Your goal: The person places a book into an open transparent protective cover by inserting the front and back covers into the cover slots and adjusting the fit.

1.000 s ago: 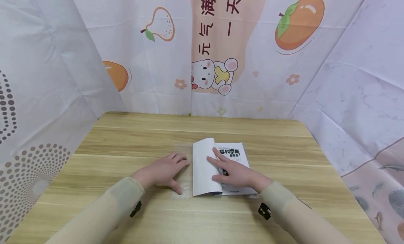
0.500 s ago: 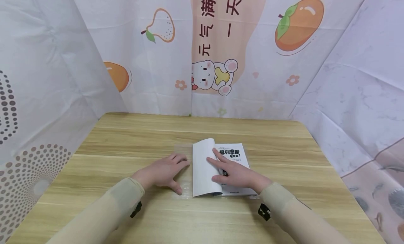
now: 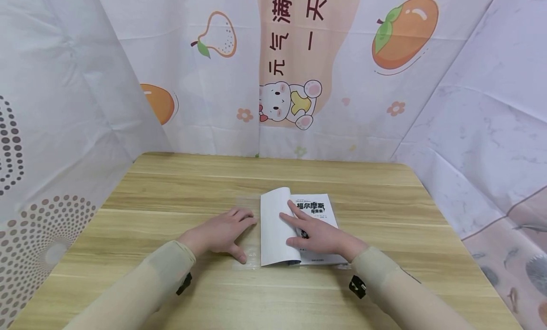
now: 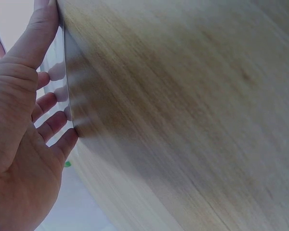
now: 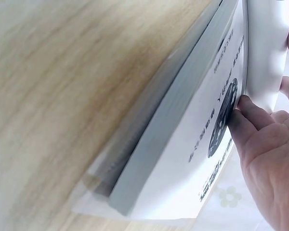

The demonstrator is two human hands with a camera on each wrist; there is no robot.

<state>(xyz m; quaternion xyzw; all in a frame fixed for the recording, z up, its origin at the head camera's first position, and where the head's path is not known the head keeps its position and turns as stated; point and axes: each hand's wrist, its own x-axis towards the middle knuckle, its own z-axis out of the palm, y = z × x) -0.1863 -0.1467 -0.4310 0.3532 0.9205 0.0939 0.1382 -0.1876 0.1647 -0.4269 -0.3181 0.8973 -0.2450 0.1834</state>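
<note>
A paperback book (image 3: 330,211) lies face up on the table, its white front cover (image 3: 273,230) folded out to the left. Clear plastic film (image 3: 249,261) shows beyond the cover's left edge, and in the right wrist view more film (image 5: 96,187) sticks out under the page block (image 5: 168,130). My right hand (image 3: 318,235) spreads its fingers over the title page and the inside of the cover. To the left, my left hand (image 3: 228,230) rests on the film with thumb and fingers apart. In the left wrist view its fingertips touch the film's edge.
The wooden table (image 3: 171,183) reaches back to a printed curtain (image 3: 213,92). More curtain hangs at both sides. A dark wrist device (image 3: 358,286) sits below the right forearm, another (image 3: 183,283) below the left.
</note>
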